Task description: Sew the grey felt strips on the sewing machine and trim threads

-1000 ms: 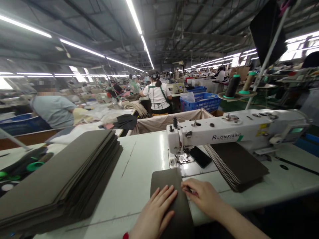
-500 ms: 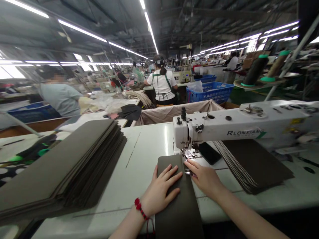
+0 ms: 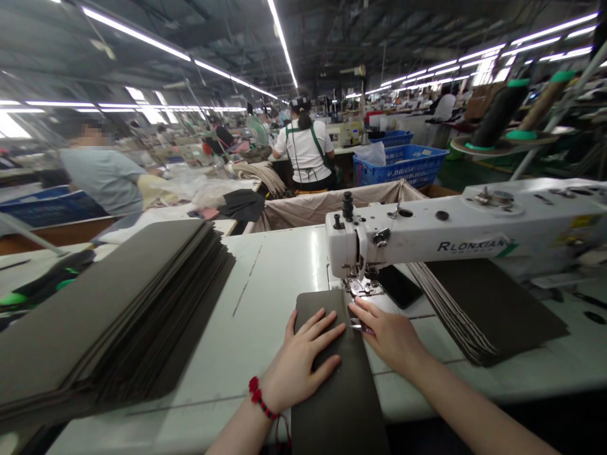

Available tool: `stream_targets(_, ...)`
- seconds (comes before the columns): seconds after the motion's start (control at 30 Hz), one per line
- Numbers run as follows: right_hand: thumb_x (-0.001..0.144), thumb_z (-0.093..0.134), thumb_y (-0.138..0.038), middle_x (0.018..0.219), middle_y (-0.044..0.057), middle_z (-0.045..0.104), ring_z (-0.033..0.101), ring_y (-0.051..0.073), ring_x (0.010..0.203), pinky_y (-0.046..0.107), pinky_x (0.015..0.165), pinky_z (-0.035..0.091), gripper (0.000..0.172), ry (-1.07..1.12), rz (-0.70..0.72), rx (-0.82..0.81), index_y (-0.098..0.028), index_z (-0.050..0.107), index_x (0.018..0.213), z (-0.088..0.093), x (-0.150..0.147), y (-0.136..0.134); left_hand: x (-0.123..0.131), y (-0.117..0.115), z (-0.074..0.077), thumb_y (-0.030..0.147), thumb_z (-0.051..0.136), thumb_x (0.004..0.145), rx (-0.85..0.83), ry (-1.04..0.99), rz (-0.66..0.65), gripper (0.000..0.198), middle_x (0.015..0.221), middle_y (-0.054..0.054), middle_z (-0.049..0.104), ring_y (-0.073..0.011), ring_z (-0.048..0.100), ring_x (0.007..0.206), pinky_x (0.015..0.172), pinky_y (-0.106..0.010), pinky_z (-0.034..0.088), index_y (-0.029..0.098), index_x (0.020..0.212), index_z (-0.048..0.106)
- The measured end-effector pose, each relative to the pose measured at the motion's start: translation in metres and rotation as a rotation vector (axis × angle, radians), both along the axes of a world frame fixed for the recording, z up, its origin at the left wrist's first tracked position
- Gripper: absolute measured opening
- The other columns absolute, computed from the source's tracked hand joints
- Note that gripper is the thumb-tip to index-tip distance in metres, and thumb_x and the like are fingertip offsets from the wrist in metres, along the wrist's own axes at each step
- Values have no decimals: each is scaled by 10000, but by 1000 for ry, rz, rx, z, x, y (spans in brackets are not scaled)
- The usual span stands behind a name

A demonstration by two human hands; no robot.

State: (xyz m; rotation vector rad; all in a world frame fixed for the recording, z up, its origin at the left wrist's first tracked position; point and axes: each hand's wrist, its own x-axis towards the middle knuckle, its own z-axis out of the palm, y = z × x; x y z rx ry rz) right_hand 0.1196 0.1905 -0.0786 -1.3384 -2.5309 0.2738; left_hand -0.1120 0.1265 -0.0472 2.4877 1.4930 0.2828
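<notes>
The white table [image 3: 270,284] carries a white RLONXIANG sewing machine [image 3: 417,237]. Your long dark olive sheet strip [image 3: 341,404] lies on it lengthwise, far end pointing at the steel presser foot [image 3: 363,287]. Your left hand [image 3: 303,360] rests flat, grip spread wide on the strip; your right hand [image 3: 389,335], grip narrow at its edge, may hold something, but you cannot tell.

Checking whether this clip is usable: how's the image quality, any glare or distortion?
In the head view, the ceiling strip lights burn out to white, glare shines on the white sewing table, wide-angle distortion bends the sewing machine arm toward the frame edge, and the far end of the hall looks soft.
</notes>
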Motion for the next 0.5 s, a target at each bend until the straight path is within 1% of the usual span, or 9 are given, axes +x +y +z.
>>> stream_targets(0.13,871,475,-188,1480,-33,402,594,202,1114,356,835,523,565,-5,-3,1,-337,399,1411,0,0,1,0,2,0,364,471,959,-11,-15,3,513,1522,-4,336,-286,252,1414,1127,-617,-6,382,1452,330)
stream_targets(0.27,869,478,-185,1477,-23,407,595,199,1112,345,824,526,570,-11,-7,2,-339,398,1412,-2,-1,2,-1,3,0,381,464,961,-34,-12,16,515,1533,6,310,-283,217,1426,1118,-635,-30,389,1455,318)
stream_targets(0.4,870,481,-181,1481,-18,402,595,197,1113,334,820,527,572,-12,-3,3,-337,398,1414,-1,-1,1,-1,3,-1,381,476,954,-49,-18,29,530,1536,27,299,-278,205,1431,1120,-637,-20,404,1455,304)
stream_targets(0.5,872,478,-174,1481,-27,401,594,196,1114,339,835,523,569,-10,0,9,-336,399,1412,0,0,1,-2,3,-1,373,485,951,-42,-33,32,535,1534,22,304,-280,206,1430,1127,-626,-5,397,1456,311)
